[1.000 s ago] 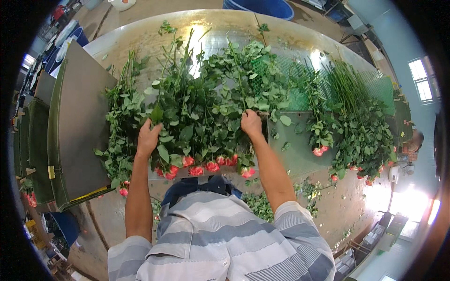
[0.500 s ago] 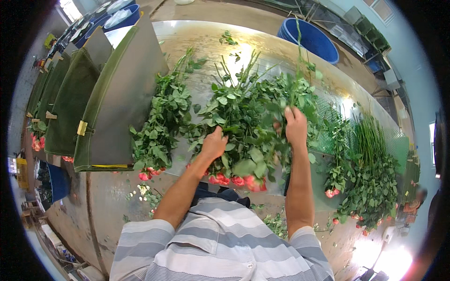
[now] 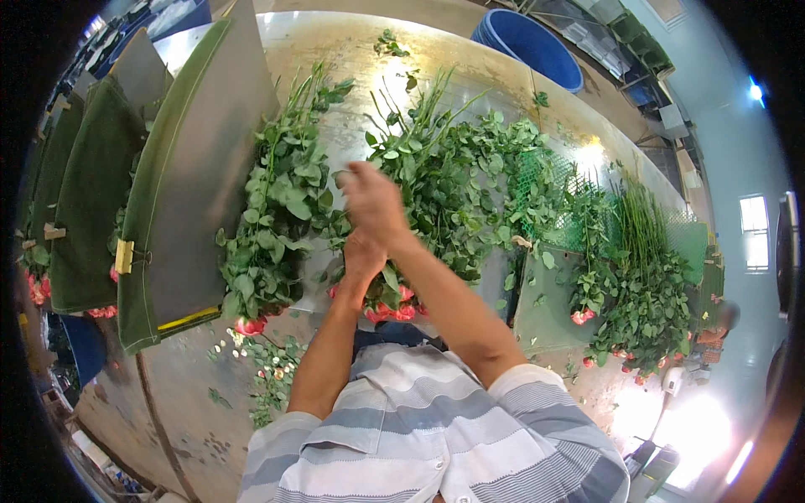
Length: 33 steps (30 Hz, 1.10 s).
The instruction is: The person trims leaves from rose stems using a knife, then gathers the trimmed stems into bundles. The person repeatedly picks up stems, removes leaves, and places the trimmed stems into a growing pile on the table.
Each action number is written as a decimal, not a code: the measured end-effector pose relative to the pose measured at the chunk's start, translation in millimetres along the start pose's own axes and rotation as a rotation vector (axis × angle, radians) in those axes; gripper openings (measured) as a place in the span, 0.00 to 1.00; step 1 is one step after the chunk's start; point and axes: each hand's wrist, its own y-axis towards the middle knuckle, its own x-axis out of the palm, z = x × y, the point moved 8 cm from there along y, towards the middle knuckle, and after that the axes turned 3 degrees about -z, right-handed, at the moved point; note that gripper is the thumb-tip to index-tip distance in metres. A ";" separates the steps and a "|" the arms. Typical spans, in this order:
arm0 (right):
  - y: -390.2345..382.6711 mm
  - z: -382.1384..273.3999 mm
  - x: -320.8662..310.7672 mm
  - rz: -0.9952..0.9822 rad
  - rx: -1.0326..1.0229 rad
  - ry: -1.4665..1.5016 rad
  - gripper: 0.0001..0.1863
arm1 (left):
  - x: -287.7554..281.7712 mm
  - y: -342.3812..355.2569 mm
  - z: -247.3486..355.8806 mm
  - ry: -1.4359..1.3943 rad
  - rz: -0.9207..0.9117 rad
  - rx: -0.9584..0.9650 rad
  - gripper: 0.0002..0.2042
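Observation:
My left hand [image 3: 362, 256] is low over the left side of the middle bunch of leafy rose stems [image 3: 444, 184]. My right forearm reaches across to the left, and my right hand [image 3: 375, 205] lies just above and over the left one, covering its fingers. Motion smears the right hand's fingers, and whether it holds a stem cannot be made out. Pink rose heads [image 3: 390, 312] hang at the near table edge, below my hands. To the left lies another bunch of leafy rose stems [image 3: 272, 201], its pink heads [image 3: 250, 325] also toward me.
Green cloth-edged divider panels [image 3: 180, 193] stand on the left. The metal table [image 3: 335, 38] has loose leaves [image 3: 390, 44] on it. Green mesh [image 3: 532, 189] and more rose bunches [image 3: 641, 293] lie at right. A blue bucket [image 3: 528, 50] stands beyond the table. Cuttings [image 3: 272, 369] litter the floor.
My right hand has swung left from the right of the middle bunch, where it held up a leafy rose stem, and now crosses over my left hand. My left hand shifted slightly left. The view turned slightly.

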 end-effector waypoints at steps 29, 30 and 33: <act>-89.7 187.2 -139.8 0.366 0.366 0.305 0.22 | -24.6 -11.7 19.1 -0.855 -0.255 -0.212 0.06; -92.6 185.2 -145.3 0.406 0.358 0.247 0.21 | -17.2 -15.4 20.6 -0.892 -0.257 -0.236 0.06; -90.8 207.5 -151.8 0.280 0.468 0.224 0.19 | -7.9 -20.3 24.1 -0.903 -0.220 -0.274 0.08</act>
